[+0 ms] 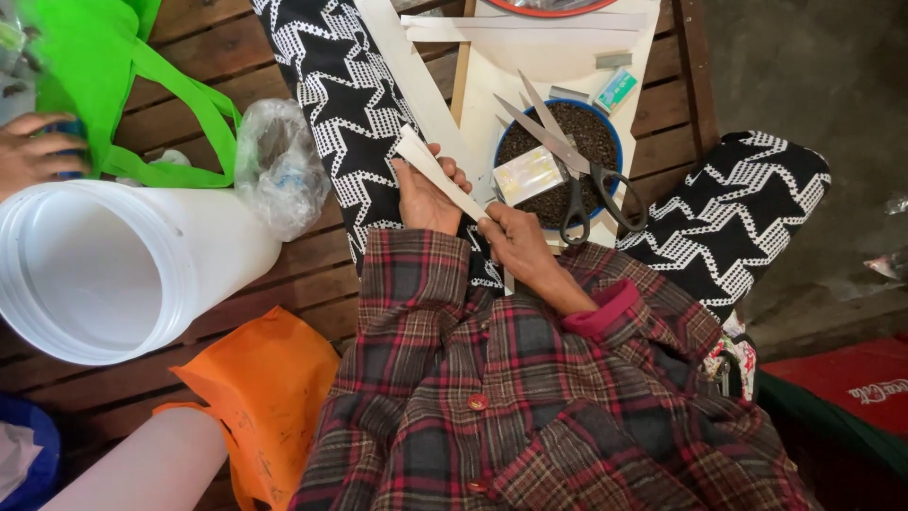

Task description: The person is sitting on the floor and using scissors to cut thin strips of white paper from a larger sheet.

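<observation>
Paper strip (pixel 437 170), white and folded, sits at the centre, pinched in the grip of both the left hand (pixel 424 197) and the right hand (pixel 515 241). At two o'clock, open scissors (pixel 577 161) rest across a blue bowl (pixel 613 142) of dark grains. At nine o'clock lies a white bucket (pixel 113 270).

Slatted wooden platform (pixel 303 274) bears white bucket (pixel 113 270), orange bag (pixel 265 388)

Scissors (pixel 577 161) atop the bowl (pixel 605 128) right of the hands (pixel 473 213), bucket (pixel 113 270) on its side far left.
</observation>
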